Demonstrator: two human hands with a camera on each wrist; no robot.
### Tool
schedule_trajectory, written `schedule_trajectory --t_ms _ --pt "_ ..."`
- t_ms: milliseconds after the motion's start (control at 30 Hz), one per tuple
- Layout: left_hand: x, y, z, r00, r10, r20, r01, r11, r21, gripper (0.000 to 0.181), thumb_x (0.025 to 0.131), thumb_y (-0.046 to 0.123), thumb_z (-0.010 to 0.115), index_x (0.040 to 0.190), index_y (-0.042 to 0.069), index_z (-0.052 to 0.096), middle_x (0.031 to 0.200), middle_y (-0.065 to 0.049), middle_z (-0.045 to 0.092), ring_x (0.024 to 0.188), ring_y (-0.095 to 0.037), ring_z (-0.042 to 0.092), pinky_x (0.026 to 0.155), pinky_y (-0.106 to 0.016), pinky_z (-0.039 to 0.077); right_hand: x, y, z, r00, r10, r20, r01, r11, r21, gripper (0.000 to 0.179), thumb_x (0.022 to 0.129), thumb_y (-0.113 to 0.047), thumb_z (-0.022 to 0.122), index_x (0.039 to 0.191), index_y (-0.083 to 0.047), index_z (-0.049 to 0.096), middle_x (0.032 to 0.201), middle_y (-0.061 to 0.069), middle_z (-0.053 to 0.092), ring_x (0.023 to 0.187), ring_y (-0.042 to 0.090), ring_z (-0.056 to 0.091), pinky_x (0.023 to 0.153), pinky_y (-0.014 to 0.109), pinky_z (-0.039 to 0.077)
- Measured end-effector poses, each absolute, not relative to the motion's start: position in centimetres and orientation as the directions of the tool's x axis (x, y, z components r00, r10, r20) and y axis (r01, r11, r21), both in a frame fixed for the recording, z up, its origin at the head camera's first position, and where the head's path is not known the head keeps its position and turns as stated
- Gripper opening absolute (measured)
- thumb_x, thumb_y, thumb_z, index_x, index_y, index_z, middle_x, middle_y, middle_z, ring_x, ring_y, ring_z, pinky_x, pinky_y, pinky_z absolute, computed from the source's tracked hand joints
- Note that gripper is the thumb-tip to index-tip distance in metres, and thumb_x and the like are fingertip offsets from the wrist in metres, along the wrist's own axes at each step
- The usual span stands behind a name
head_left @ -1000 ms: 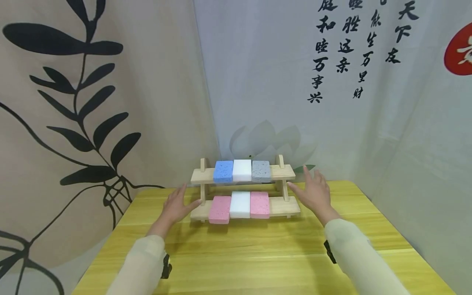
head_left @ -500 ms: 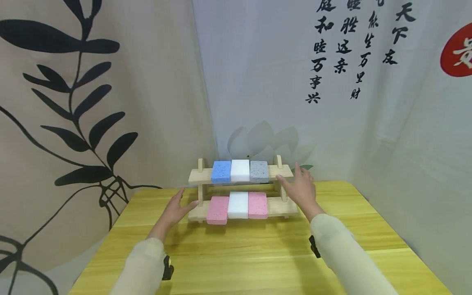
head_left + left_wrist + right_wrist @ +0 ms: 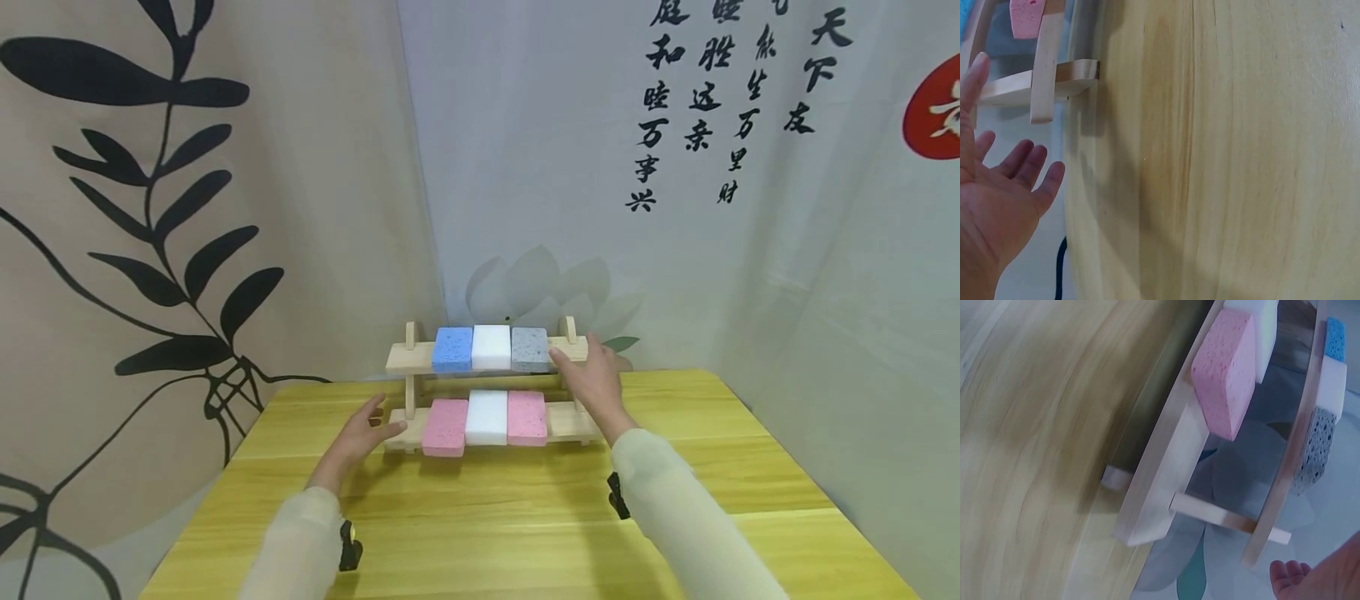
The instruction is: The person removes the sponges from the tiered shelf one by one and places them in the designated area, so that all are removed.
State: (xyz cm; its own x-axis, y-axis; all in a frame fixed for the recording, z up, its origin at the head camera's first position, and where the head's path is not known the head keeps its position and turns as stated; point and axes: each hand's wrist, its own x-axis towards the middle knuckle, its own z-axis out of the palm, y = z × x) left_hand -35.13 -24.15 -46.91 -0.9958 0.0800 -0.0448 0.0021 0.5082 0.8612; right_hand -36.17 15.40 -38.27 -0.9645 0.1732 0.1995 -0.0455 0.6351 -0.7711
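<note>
A two-tier wooden rack [image 3: 410, 357] stands near the back of the table. On its upper shelf sit a blue sponge [image 3: 452, 350], a white sponge [image 3: 491, 347] and a grey speckled sponge [image 3: 530, 350]. The lower shelf bears a pink sponge [image 3: 446, 427], another white sponge [image 3: 487, 418] and a second pink sponge [image 3: 527, 418]. My left hand [image 3: 360, 435] is spread beside the rack's left end, holding nothing. At the right end, my right hand [image 3: 597, 385] reaches over the upper shelf, thumb close to the grey sponge. Its right wrist view shows the hand [image 3: 1325, 575] apart from that sponge.
The yellow wooden table [image 3: 480, 525] extends in front of the rack. Behind it hangs a printed cloth [image 3: 337, 208] with dark leaves and writing. A dark cord [image 3: 1061, 269] hangs beyond the table edge in the left wrist view.
My right hand has moved left, from outside the rack's right end to over the upper shelf near the grey sponge. The left hand has dropped slightly. The sponges have stayed put.
</note>
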Motion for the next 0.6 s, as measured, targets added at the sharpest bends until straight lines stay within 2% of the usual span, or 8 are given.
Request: schedule_trajectory --t_ms 367,600 --pt "-36.0 -24.4 -48.9 -0.995 0.074 -0.065 -0.023 0.467 0.884 0.082 0.095 0.032 0.069 0.157 0.006 0.022 0.149 -0.028 0.037 0.135 -0.046 0.037 0.107 -0.061 0.033 -36.7 13.4 -39.0 -0.963 0.183 0.197 -0.054 0.586 -0.808 0.09 0.094 -0.056 0.059 0.156 -0.003 0.023 0.157 0.027 0.024 0.143 0.044 0.024 0.114 0.056 0.024" --pt "-36.1 -24.4 -49.7 -0.995 0.081 -0.067 -0.027 0.419 0.908 0.084 0.093 0.029 0.071 0.156 0.003 0.023 0.146 -0.03 0.039 0.133 -0.047 0.04 0.107 -0.059 0.035 -37.0 12.1 -39.6 -0.951 0.224 0.211 -0.041 0.586 -0.809 0.087 0.093 -0.054 0.061 0.156 -0.004 0.027 0.15 0.029 0.031 0.137 0.045 0.033 0.112 0.055 0.029"
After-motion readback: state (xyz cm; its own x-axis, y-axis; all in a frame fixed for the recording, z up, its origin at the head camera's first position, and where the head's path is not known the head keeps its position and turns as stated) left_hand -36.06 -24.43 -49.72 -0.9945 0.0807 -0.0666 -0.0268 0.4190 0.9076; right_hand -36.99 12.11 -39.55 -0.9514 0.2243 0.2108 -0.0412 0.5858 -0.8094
